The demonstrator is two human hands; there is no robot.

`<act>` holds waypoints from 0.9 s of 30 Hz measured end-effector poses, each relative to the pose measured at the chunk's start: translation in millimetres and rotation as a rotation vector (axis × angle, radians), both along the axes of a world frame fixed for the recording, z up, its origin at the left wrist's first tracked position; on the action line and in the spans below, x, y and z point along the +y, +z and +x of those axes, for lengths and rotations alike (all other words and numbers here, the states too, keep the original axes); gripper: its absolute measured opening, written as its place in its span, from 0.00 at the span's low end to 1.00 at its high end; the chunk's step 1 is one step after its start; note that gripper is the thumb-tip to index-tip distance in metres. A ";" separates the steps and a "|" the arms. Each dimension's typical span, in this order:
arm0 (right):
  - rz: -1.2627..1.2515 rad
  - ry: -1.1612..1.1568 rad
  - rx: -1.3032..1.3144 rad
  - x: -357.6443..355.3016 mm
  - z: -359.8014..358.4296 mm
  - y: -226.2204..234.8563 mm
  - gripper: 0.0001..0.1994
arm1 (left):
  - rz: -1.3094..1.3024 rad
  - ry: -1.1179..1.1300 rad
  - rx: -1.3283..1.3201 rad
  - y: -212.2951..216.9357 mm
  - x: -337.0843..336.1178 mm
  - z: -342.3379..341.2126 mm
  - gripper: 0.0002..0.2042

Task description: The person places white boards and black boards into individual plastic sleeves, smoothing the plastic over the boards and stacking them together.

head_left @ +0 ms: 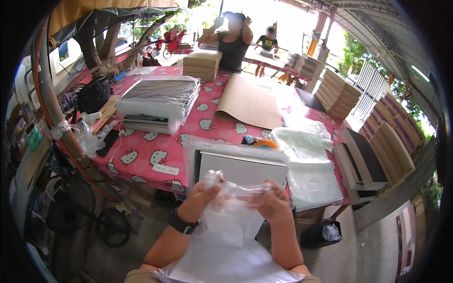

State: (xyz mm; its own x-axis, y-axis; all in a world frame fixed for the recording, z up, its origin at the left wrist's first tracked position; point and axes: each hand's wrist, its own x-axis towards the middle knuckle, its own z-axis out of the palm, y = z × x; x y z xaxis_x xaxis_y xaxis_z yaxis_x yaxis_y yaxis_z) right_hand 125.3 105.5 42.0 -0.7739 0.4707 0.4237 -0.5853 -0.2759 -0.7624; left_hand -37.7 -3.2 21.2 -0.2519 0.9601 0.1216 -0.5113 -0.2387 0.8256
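Observation:
Both hands grip a clear plastic bag [236, 194], its film gathered and stretched between them. My left hand [200, 200], with a dark watch on the wrist, is closed round a bunched part that sticks up above the fingers. Its other edge is pinched in my right hand [274, 200]. Below them, white translucent sheeting [226, 257] spreads toward my body; whether it is the same bag I cannot tell. Just beyond my hands, a grey-white flat board or stack [240, 167], partly in clear plastic, lies at the table's near edge.
A pink patterned cloth covers the table [137, 155]. On it lie a plastic-wrapped stack [158, 101], brown paper [250, 101], clear bags [311, 174] and a tape roll [264, 144]. Cartons [337, 94] stand at right, a fan [113, 226] at lower left. Two people are across the table.

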 end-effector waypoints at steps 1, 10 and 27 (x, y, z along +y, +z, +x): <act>-0.093 0.057 0.095 7.5 6.7 -1.9 0.06 | -0.057 0.034 0.030 -4.5 -4.5 -9.7 0.15; -0.159 -0.885 0.246 115.3 197.8 0.5 0.09 | 0.208 1.055 -0.156 -124.6 -201.9 -205.2 0.12; 0.921 0.543 -0.621 -10.4 26.5 62.4 0.02 | 0.053 -0.360 0.342 2.1 -70.2 -5.3 0.14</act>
